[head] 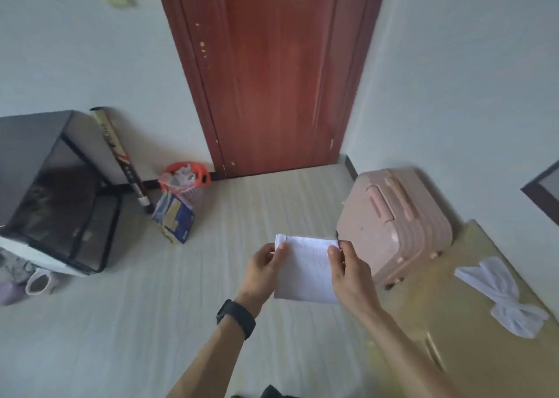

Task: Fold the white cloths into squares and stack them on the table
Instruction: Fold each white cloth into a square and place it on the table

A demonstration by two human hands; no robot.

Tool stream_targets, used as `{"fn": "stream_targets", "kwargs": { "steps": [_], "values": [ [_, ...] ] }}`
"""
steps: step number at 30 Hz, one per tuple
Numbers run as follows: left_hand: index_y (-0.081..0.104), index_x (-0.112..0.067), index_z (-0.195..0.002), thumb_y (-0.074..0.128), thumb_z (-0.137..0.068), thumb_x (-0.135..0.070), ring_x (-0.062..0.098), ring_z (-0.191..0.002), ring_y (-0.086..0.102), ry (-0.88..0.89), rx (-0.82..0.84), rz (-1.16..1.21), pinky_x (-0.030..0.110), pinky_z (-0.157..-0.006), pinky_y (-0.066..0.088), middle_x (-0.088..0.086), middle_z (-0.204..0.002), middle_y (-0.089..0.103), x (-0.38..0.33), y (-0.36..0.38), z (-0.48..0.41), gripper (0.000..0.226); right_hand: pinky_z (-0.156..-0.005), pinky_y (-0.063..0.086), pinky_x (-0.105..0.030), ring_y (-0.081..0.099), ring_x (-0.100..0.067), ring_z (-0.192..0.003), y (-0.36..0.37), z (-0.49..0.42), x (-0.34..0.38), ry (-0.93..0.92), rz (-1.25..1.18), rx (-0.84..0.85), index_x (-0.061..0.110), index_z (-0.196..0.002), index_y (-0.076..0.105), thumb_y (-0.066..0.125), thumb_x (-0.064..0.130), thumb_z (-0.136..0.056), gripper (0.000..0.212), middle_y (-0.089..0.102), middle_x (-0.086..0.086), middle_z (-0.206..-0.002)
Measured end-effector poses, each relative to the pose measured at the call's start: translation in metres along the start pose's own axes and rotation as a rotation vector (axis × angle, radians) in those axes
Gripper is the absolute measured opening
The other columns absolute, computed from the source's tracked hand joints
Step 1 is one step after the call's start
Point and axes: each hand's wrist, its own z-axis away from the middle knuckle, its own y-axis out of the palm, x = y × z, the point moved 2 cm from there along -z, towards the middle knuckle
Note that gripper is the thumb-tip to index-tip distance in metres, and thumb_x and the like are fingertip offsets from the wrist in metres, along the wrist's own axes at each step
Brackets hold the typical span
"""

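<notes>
While both hands hold it in the air over the floor, well off the table's left edge, a folded white cloth (pixel 305 269) hangs as a near-square. Left hand (pixel 264 272): grip pinched shut on the cloth's upper left corner, thumb on top. Right hand (pixel 352 272): grip pinched on the upper right corner. Black wristband (pixel 236 317) on left wrist. Second white cloth (pixel 502 296), crumpled and unfolded, lies on the table (pixel 447 322) near its right edge. Pink suitcase (pixel 393 225) stands just beyond the table's far corner.
</notes>
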Motion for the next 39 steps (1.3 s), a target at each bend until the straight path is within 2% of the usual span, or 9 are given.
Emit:
{"fn": "stream_targets", "kwargs": {
  "steps": [3,8,12,17,20,28,32,37,39],
  "values": [
    [0.055,-0.028,-0.076,0.047,-0.095,-0.058,0.004,-0.06,0.048,0.128,-0.23,-0.087,0.022,-0.059,0.039,-0.018,-0.063,0.051,0.003,-0.091,0.001,0.037,-0.052,0.036,-0.02,0.052,-0.014,-0.06,0.077,-0.001,0.064,-0.044,-0.034,0.063,0.021,-0.091,0.048,0.041,0.037,-0.103,0.021,0.054,0.002,-0.062],
    [0.057,-0.028,-0.078,0.044,-0.1,-0.049,-0.001,-0.058,0.048,0.129,-0.492,-0.081,0.013,-0.052,0.034,-0.016,-0.064,0.054,0.02,-0.235,0.017,0.032,-0.049,0.035,-0.021,0.049,-0.01,-0.053,0.195,0.011,0.161,-0.192,-0.045,0.191,0.023,-0.086,0.046,0.043,0.038,-0.103,0.022,0.05,0.004,-0.055],
    [0.057,-0.019,-0.08,0.047,-0.1,-0.045,0.004,-0.06,0.042,0.112,-0.699,-0.053,0.022,-0.057,0.034,-0.011,-0.066,0.053,0.039,-0.334,0.03,0.034,-0.052,0.036,-0.023,0.05,-0.008,-0.055,0.281,0.022,0.232,-0.319,-0.052,0.299,0.021,-0.082,0.045,0.047,0.034,-0.102,0.024,0.048,0.003,-0.052],
    [0.051,-0.01,-0.074,0.051,-0.1,-0.038,0.007,-0.055,0.037,0.072,-0.982,-0.031,0.021,-0.053,0.032,-0.008,-0.059,0.046,0.058,-0.444,0.042,0.038,-0.051,0.033,-0.026,0.052,-0.007,-0.057,0.384,0.033,0.315,-0.442,-0.055,0.486,0.025,-0.076,0.041,0.046,0.034,-0.102,0.028,0.051,0.008,-0.053],
    [0.056,-0.015,-0.074,0.05,-0.101,-0.04,0.007,-0.057,0.043,0.04,-1.077,-0.036,0.024,-0.056,0.036,-0.001,-0.062,0.056,0.066,-0.506,0.036,0.037,-0.052,0.029,-0.031,0.051,-0.006,-0.056,0.444,0.032,0.359,-0.505,-0.066,0.549,0.028,-0.072,0.038,0.048,0.032,-0.102,0.032,0.049,0.006,-0.054],
    [0.058,-0.008,-0.075,0.049,-0.1,-0.042,0.011,-0.06,0.043,-0.044,-1.192,0.018,0.018,-0.055,0.035,-0.006,-0.063,0.055,0.051,-0.682,-0.021,0.043,-0.051,0.036,-0.014,0.053,-0.006,-0.059,0.607,-0.009,0.482,-0.567,-0.109,0.719,0.02,-0.08,0.049,0.048,0.034,-0.102,0.027,0.053,0.006,-0.058],
    [0.059,-0.024,-0.068,0.052,-0.096,-0.049,0.0,-0.06,0.05,-0.124,-1.191,0.097,0.013,-0.055,0.035,-0.021,-0.059,0.057,0.032,-0.758,-0.051,0.039,-0.054,0.037,-0.01,0.055,-0.002,-0.07,0.67,-0.032,0.539,-0.534,-0.113,0.77,0.014,-0.083,0.052,0.048,0.034,-0.102,0.027,0.06,0.003,-0.065],
    [0.063,-0.021,-0.074,0.053,-0.09,-0.061,0.006,-0.065,0.053,-0.192,-1.133,0.152,0.024,-0.06,0.038,-0.016,-0.066,0.058,0.028,-0.842,-0.093,0.044,-0.054,0.038,-0.011,0.055,-0.002,-0.067,0.739,-0.057,0.593,-0.477,-0.105,0.782,0.01,-0.087,0.053,0.048,0.034,-0.101,0.028,0.063,-0.003,-0.07],
    [0.065,-0.021,-0.077,0.055,-0.087,-0.063,0.007,-0.066,0.054,-0.203,-1.084,0.17,0.024,-0.061,0.04,-0.015,-0.069,0.06,0.033,-0.879,-0.113,0.044,-0.055,0.037,-0.019,0.056,-0.001,-0.066,0.771,-0.068,0.612,-0.436,-0.107,0.771,0.012,-0.088,0.054,0.049,0.034,-0.101,0.027,0.064,0.002,-0.071]
  ]
}}
